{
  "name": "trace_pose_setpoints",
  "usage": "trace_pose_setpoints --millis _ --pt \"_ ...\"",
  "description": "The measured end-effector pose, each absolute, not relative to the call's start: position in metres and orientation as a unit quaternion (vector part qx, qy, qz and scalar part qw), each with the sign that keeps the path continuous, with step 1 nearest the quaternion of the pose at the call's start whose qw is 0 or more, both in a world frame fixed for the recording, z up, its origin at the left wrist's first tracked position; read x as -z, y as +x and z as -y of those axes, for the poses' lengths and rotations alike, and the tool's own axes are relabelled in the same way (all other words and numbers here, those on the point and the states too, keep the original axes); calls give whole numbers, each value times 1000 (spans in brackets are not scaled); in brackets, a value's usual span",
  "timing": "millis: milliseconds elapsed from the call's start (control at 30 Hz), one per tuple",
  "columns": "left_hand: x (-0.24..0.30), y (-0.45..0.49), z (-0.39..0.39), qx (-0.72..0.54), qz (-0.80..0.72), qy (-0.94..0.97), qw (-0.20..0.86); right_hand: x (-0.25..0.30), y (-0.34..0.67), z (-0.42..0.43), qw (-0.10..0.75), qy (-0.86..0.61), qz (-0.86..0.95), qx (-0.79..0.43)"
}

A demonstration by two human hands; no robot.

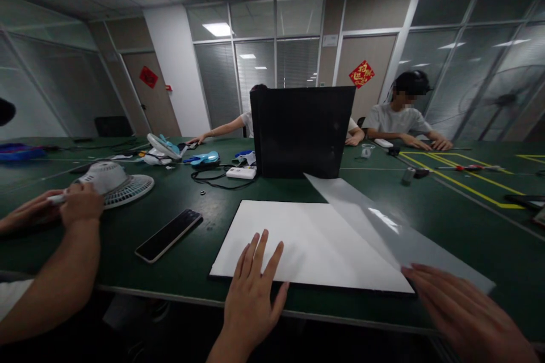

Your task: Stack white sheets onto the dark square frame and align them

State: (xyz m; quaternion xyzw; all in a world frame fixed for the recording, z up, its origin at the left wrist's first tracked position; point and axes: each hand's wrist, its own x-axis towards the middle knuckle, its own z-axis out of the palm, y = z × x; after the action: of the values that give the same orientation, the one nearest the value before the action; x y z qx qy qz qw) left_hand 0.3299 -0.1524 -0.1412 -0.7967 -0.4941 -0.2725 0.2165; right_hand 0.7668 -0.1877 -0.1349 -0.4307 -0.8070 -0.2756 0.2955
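A white flat board point(306, 241) lies on the green table point(204, 264) in front of me. My left hand point(253, 289) rests flat on its near edge, fingers stretched out and apart. A clear glossy film point(383, 227) runs diagonally from the black box to the board's right corner. My right hand point(462, 309) lies on the near end of that film, fingers extended; it looks slightly blurred.
A black upright box point(301, 131) stands behind the board. A dark phone point(169, 234) lies to the left. A co-worker's hands point(63, 204) at far left work on a white fan point(113, 181). Two people sit across the table. Yellow tape lines point(464, 181) mark the right side.
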Motion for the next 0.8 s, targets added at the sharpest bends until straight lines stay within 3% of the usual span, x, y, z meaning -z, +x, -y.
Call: trace_pose_setpoints --millis 300,800 --pt "138 329 152 276 487 -801 214 140 722 167 239 -356 852 301" --pt "143 327 149 256 486 -825 134 161 726 164 260 -384 849 252"
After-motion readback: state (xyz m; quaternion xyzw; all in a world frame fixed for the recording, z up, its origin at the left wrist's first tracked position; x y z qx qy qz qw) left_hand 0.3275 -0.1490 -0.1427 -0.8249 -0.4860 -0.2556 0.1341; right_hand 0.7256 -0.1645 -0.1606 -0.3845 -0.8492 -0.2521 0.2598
